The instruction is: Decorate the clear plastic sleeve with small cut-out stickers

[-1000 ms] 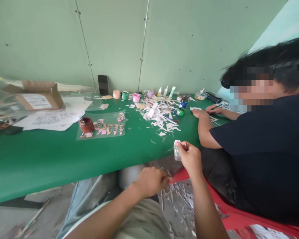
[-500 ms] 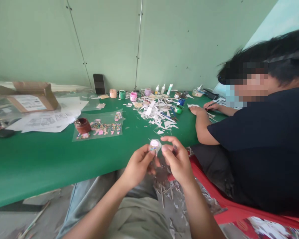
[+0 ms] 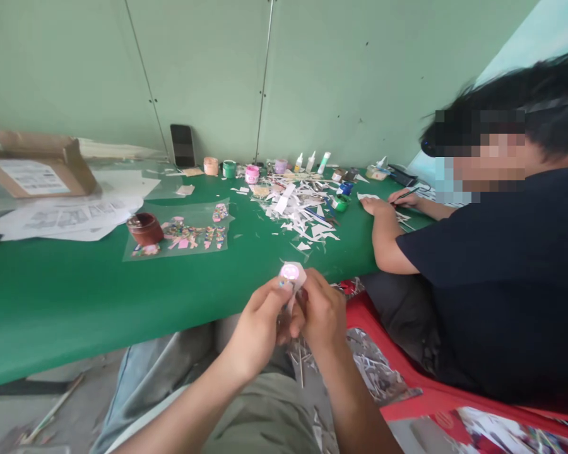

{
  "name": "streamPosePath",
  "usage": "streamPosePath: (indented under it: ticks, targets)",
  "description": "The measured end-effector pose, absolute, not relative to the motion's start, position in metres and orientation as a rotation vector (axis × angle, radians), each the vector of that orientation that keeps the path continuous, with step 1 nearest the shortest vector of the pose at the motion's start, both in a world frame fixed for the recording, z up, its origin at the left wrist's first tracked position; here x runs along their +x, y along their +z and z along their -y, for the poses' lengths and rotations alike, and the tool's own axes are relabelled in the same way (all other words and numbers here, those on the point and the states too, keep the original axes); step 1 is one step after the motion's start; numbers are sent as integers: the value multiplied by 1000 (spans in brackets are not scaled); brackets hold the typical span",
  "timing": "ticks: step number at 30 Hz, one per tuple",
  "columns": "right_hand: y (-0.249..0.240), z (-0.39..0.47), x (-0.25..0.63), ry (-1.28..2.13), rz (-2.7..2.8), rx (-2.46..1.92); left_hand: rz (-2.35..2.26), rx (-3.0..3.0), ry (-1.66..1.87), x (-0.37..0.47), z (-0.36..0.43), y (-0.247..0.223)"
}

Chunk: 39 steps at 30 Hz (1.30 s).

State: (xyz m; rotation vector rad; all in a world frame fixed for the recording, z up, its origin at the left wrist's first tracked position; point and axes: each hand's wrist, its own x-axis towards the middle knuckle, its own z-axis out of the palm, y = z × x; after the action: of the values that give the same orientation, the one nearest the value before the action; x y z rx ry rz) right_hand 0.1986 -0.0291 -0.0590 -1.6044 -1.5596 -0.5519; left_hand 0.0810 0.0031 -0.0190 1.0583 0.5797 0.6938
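Observation:
Above my lap, just off the table's front edge, I hold up a small piece of white paper [image 3: 299, 275] with a bright pinkish round patch and some coloured print. My left hand [image 3: 260, 315] pinches its lower left side between thumb and fingers. At the paper's right edge, my right hand [image 3: 325, 309] is closed with its fingers curled in against it. The fingertips of that hand are partly hidden, so whether anything else is in them does not show.
White paper scraps [image 3: 298, 208] are heaped mid-table, with paint jars [image 3: 252, 174] and glue bottles [image 3: 311, 162] behind. A brown jar [image 3: 144, 229] stands on a clear sheet with colourful cutouts [image 3: 189, 236]. Left is a cardboard box [image 3: 38, 170]; right, a co-worker [image 3: 506, 265] holds a pen.
My right hand has moved in from the right; its fingers, spread apart before, have closed at the paper's edge. My left hand keeps its pinch. The camera view has shifted slightly.

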Motion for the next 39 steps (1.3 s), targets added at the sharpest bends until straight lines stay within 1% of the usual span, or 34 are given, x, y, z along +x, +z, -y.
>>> streamPosePath:
  ticks: [8,15,23,31,35,39]
  targets:
    - [-60,27,192,-457,1584,-1599,-657,1209,723,78,-6,-25]
    - [-63,27,190,-550,1559,-1554,-644,1262,797,77,-1,-23]
    - [-63,22,187,-391,1387,-1600,-639,1147,797,83,6,-27]
    - [-62,18,186,-329,1371,-1573,-660,1147,740,79,5,-23]
    - [-59,23,189,-310,1460,-1542,-638,1317,695,70,-2,-24]
    - [-55,25,192,-220,1605,-1519,-679,1549,796,61,-11,-25]
